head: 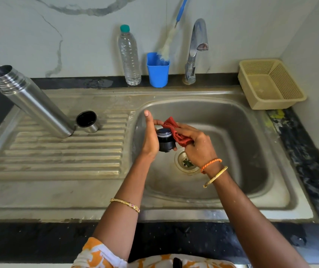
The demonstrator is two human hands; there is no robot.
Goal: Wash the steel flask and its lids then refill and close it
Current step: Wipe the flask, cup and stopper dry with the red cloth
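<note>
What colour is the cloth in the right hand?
Red; the cloth shows best in the head view.

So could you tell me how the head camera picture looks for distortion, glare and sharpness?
Head view: wide-angle bending makes the upright flask lean outward and curves the counter edges; soft daylight, mild sheen on the sink and tap; hands sharp, bottom corners slightly smeared.

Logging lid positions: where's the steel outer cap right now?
Head view, left of the basin: steel cap stands mouth-up on the ribbed drainboard, right beside the open flask's base.
</note>
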